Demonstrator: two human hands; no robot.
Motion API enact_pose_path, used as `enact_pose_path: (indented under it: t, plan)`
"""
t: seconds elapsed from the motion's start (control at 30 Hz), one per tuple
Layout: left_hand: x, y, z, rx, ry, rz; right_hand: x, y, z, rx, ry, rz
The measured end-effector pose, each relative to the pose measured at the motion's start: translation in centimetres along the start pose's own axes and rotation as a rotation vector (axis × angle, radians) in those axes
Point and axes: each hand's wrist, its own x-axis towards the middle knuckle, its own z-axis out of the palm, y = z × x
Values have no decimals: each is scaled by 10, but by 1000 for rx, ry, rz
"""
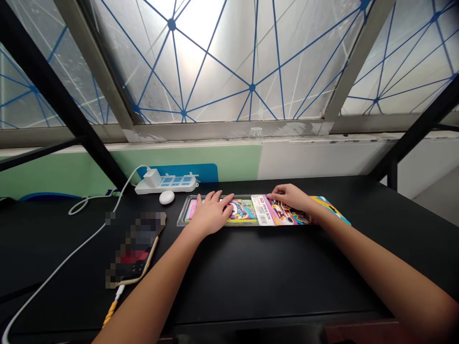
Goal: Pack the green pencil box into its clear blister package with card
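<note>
On the black desk lies a long, colourful pencil box pack: a clear plastic tray (182, 219) at the left and a printed cardboard sleeve (263, 212) toward the right. The sleeve's white band carries a barcode and the words "pencil box". My left hand (210, 215) rests over the tray with its fingers spread, covering part of the pink and patterned contents. My right hand (293, 197) is closed at the sleeve's upper edge, thumb and fingers bent together beside the white band. Its forearm crosses the pack's bright right end.
A phone (138, 248) with a cable lies on the black desk (279, 272) left of my arm. Behind it are a round white case (167, 197) and a white power strip (167, 183) with a plugged-in charger. Black frame bars slope up at both sides, before the window.
</note>
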Motion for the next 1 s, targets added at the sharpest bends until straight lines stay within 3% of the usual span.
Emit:
enact_pose_path:
  t: [0.17,0.37,0.53,0.67,0.83,1.0]
  plan:
    - [-4,17,7,-38,61,3,-2,-15,20,2,48,-16]
    - [-4,31,2,-367,145,44,-1,-10,10,-29,2,0]
    - [5,6,-7,-650,370,75,-2,-3,-7,-44,-68,13]
    - [15,-25,-7,-820,517,-72,-2,6,-16,-16,-121,27]
    - [23,-35,7,-1315,444,-270,3,24,-21,38,-170,-46]
    - [23,-31,15,-1557,314,-164,7,15,-11,36,-98,-50]
